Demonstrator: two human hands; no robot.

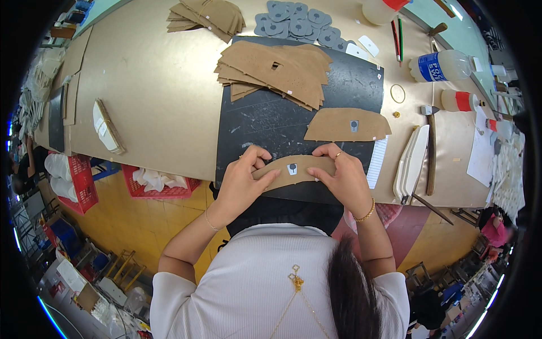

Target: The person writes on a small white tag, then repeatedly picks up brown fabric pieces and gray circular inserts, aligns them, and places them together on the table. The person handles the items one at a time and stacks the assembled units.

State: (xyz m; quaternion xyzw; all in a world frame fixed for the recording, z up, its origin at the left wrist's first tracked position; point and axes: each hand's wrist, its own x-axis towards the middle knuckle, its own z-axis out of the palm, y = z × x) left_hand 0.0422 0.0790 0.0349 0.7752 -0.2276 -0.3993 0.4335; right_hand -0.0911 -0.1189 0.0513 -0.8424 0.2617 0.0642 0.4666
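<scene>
Between my two hands a curved brown flat piece point(307, 163) is held at the near edge of the black mat point(248, 135). A small white patch with a dark keyhole-like shape point(292, 169) shows near its middle. My left hand point(248, 172) pinches the piece's left end, thumb on top. My right hand point(340, 172) grips the right end the same way. Beyond my right hand lies a similar brown piece point(333, 125) with such a patch. A fanned stack of brown pieces point(254, 62) rests farther up the mat; its top piece has a small cutout.
Grey rounded patches point(299, 25) and more brown pieces point(206, 14) lie at the back. To the right are a blue-labelled bottle point(443, 66), a hammer point(431, 152) and white curved pieces point(411, 161). Red baskets point(83, 183) stand below the table's left edge.
</scene>
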